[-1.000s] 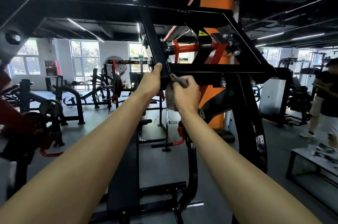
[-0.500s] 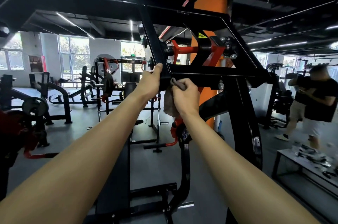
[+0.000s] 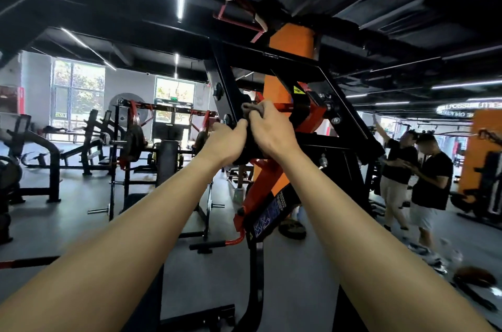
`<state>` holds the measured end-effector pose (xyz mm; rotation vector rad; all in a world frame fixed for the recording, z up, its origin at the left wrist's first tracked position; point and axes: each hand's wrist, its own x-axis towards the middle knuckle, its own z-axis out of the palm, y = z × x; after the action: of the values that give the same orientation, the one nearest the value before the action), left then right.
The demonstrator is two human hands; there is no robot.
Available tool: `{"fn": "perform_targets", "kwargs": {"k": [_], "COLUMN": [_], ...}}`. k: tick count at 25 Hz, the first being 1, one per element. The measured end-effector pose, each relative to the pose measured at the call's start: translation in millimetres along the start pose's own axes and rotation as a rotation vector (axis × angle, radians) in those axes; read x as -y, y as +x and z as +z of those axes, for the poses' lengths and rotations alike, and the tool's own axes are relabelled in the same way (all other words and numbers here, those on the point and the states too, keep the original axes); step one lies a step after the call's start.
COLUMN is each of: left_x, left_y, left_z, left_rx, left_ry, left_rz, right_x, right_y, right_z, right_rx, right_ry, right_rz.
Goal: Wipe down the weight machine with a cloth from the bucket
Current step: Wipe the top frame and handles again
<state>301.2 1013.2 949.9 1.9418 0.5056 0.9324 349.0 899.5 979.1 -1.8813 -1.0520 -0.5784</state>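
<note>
The weight machine [image 3: 341,111] is a black steel frame with red pivot arms, rising in front of me. Both my arms reach up to where its slanted upright meets the crossbar. My right hand [image 3: 271,130] grips a grey cloth [image 3: 251,109] and presses it against the black upright near the red axle. My left hand [image 3: 225,141] sits just left of it, fingers curled round the frame's edge. The bucket is not in view.
Two people in black shirts [image 3: 423,177] stand close on the right. An orange pillar [image 3: 288,60] rises behind the machine. Other black and red machines [image 3: 130,139] fill the left of the grey floor. Loose gear [image 3: 472,277] lies on the floor at lower right.
My view has swung left and up. My right hand has carried the cloth up the slanted upright toward the red axle, and my left hand has followed along the frame.
</note>
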Motion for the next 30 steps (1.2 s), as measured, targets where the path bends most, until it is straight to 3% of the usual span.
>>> {"fn": "perform_targets", "kwargs": {"k": [7,9,12,17,22,24,27,30], "left_x": [5.2,5.2,2.4,5.7,4.1,-1.8,-5.1,2.4], "left_y": [3.9,2.1,4.9,-0.8,-5.2,-9.4,-14.6,-5.6], "left_z": [9.8,5.2,-2.0,2.5,-0.5,-0.9,-2.1,0.3], "left_rx": [-0.124,-0.094,-0.066,-0.077,-0.033,-0.01,-0.001,-0.058], "left_ry": [0.19,0.193,0.139,0.24,0.413,0.436,0.366,0.159], "left_rz": [0.125,0.145,0.095,0.212,0.281,0.282,0.233,0.154], "right_x": [12.8,15.4,11.6,4.8,3.3,-1.8,-2.3,-2.7], "right_y": [20.0,21.2,19.0,19.5,22.8,22.8,23.6,24.4], "right_z": [-0.2,-3.0,-6.6,-1.5,-4.2,1.9,-1.9,-8.8], "right_rx": [0.172,0.136,-0.053,0.136,-0.085,0.002,0.116,-0.058], "right_ry": [-0.157,-0.158,-0.149,-0.115,-0.112,-0.108,-0.152,-0.086], "right_rz": [0.114,0.087,0.026,0.09,0.033,0.052,0.012,-0.036]}}
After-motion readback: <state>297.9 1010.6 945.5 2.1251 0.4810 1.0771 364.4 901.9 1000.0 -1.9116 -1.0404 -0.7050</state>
